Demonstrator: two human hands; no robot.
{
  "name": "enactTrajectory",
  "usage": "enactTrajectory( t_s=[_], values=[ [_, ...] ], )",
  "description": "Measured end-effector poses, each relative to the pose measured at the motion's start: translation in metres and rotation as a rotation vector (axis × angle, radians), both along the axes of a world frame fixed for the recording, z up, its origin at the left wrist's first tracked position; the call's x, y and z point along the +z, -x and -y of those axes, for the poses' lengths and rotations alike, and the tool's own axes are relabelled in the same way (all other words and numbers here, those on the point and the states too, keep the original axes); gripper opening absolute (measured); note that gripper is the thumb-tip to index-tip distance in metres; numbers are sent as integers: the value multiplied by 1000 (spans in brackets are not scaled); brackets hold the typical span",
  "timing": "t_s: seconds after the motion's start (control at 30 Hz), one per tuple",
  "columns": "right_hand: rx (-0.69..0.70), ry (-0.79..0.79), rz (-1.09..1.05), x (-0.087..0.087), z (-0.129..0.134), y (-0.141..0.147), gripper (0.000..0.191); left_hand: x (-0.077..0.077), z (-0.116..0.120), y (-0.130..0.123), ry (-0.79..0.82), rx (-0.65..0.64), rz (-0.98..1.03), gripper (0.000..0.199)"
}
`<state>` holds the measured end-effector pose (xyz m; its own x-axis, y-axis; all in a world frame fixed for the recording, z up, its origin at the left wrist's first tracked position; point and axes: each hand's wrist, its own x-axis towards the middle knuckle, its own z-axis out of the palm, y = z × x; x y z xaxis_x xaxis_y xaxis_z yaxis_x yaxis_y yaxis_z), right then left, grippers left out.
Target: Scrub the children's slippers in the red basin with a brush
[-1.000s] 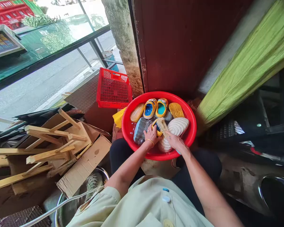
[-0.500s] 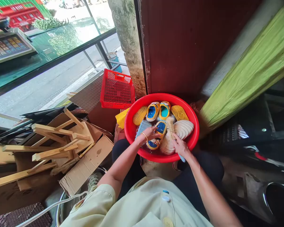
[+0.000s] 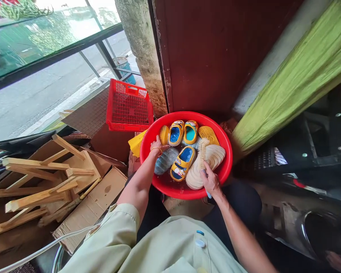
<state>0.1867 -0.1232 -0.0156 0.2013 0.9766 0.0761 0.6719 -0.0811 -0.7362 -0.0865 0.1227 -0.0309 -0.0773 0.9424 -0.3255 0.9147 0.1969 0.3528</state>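
Observation:
A red basin (image 3: pixel 229 146) with water in it stands before my knees, full of footwear. My right hand (image 3: pixel 211 181) is closed round the blue handle of a scrubbing brush (image 3: pixel 204 151), whose pale bristles lie against cream ridged soles (image 3: pixel 216 157). My left hand (image 3: pixel 158 146), fingers apart, reaches to a yellow sole (image 3: pixel 164 134) at the basin's left; whether it touches is unclear. A yellow-and-blue children's clog (image 3: pixel 182 163) lies loose between my hands. Two similar clogs, one blue inside (image 3: pixel 175 133) and one teal inside (image 3: pixel 191 132), sit at the back, beside another yellow sole (image 3: pixel 208 135). A grey-blue shoe (image 3: pixel 166 161) lies under my left wrist.
Behind the basin's left side is a red plastic crate (image 3: pixel 130 110). Wooden stools (image 3: pixel 74 167) and flattened cardboard (image 3: pixel 99 201) are piled at left. A dark red panel (image 3: pixel 216 57) rises behind the basin, and a green cloth (image 3: pixel 295 79) hangs at right.
My left hand has let go of the yellow-and-blue clog and moved left to the yellow sole. The clog now lies in the basin. My right hand keeps the brush. The view has shifted slightly.

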Motion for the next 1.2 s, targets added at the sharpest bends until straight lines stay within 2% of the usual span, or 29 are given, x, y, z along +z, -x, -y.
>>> enactTrajectory(
  t_s=[0.13, 0.27, 0.4, 0.47, 0.53, 0.6, 0.7, 0.77, 0.83, 0.9, 0.97, 1.03, 1.1, 1.2],
  values=[
    [-20, 10, -16, -4, 0, -2, 61, -2, 0, 2, 24, 139, 121, 101],
    [-33, -19, -10, -13, 2, -5, 64, 12, 5, 7, -70, 207, 283, 90],
    [-14, -28, -9, -24, -3, -7, 68, 40, 16, 10, -159, 171, 364, 88],
    [-9, -29, -22, -26, -6, -7, 71, 53, 26, 9, -242, 147, 470, 87],
    [-2, -34, -38, -23, -8, -6, 71, 62, 40, 5, -284, 129, 656, 85],
    [1, -21, -44, -17, -9, -6, 69, 65, 59, -2, -210, 93, 916, 80],
    [-16, 23, -25, -4, -8, -2, 69, 58, 91, -15, 37, 17, 1246, 68],
    [-6, 50, 25, 8, -5, 4, 68, 50, 109, -23, 132, -6, 1326, 64],
    [78, 52, 134, 21, -2, 14, 61, 39, 122, -29, 125, 6, 1345, 68],
    [216, 87, 281, 34, -1, 27, 57, 29, 131, -32, 99, 9, 1329, 74],
    [294, 167, 433, 45, -8, 36, 56, 19, 137, -33, 104, -36, 1273, 78],
    [260, 263, 533, 52, -22, 37, 57, 9, 142, -31, 94, -93, 1209, 83],
    [175, 324, 540, 58, -40, 31, 57, 2, 149, -28, 29, -144, 1125, 86],
    [144, 285, 463, 61, -57, 22, 55, -4, 158, -23, -116, -200, 950, 83]
  ],
)
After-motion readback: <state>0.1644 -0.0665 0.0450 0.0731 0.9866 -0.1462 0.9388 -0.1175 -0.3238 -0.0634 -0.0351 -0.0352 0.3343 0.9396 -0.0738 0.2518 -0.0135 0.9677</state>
